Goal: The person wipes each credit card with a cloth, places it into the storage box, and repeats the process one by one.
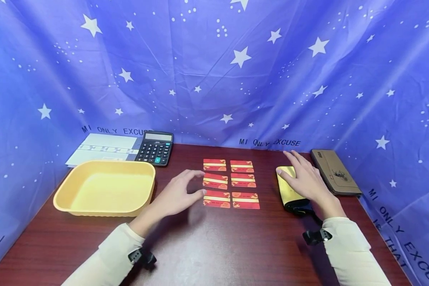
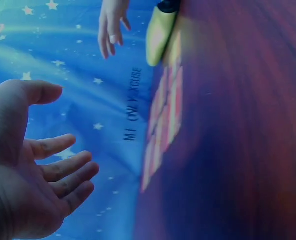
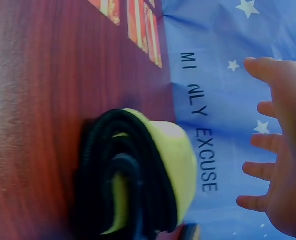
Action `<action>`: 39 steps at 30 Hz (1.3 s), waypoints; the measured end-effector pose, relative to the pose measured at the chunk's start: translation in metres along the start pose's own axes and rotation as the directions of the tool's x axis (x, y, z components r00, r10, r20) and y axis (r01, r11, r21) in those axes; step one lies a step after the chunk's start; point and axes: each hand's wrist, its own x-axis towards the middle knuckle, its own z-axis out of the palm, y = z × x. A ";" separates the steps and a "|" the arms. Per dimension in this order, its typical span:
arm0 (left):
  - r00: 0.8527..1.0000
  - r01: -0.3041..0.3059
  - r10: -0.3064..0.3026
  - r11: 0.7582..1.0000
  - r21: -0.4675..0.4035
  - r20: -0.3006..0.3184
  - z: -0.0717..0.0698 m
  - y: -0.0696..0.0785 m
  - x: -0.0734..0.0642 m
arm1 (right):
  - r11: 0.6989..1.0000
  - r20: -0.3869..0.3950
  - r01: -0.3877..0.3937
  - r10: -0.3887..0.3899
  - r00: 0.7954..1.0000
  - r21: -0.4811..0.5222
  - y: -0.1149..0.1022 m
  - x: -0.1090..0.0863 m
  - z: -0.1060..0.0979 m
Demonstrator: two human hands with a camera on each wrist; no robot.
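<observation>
Red with yellow bands, six cards [image 1: 215, 181] lie flat on the brown table [image 1: 207, 250] in two columns of three, the narrow gaps perhaps left so that each face shows whole. From my remote seat I see the left hand [image 1: 176, 194] near the left column, thumb and fingers spread and nothing between them. The right hand [image 1: 309, 180] is spread too; the right wrist view shows it apart from the yellow folded cloth [image 3: 175, 170], which sits to the right of the cards, its black-edged layers doubled over, I would guess to keep it compact. With both palms off the table, I judge that neither hand is bearing weight.

To the left stands a yellow basin [image 1: 105, 192], and behind it a calculator [image 1: 154, 149] beside a white folder [image 1: 109, 142]. On the far right lies a brown wallet [image 1: 336, 172] near the starry blue curtain [image 1: 214, 79]. These seem set around the edges so the middle is left to the cards.
</observation>
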 end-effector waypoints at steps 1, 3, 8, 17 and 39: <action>1.000 0.008 -0.008 0.999 -0.033 0.008 0.004 -0.002 0.001 | 1.000 0.002 -0.008 0.008 1.000 0.011 0.002 -0.001 0.003; 0.999 0.024 -0.022 0.996 -0.089 0.029 0.013 -0.008 0.003 | 0.999 0.006 -0.024 0.024 1.000 0.035 0.005 -0.003 0.008; 0.998 0.032 -0.024 0.989 -0.146 0.056 0.033 -0.022 0.008 | 0.996 0.011 -0.055 0.054 0.998 0.069 0.013 -0.007 0.023; 0.989 0.084 -0.083 0.996 -0.005 0.120 0.047 -0.029 0.011 | 0.994 0.030 -0.086 0.084 0.996 0.070 0.021 -0.013 0.044; 0.992 0.088 -0.097 0.990 0.108 0.080 0.053 -0.038 0.028 | 0.995 0.008 -0.095 0.095 0.995 -0.026 0.030 -0.015 0.057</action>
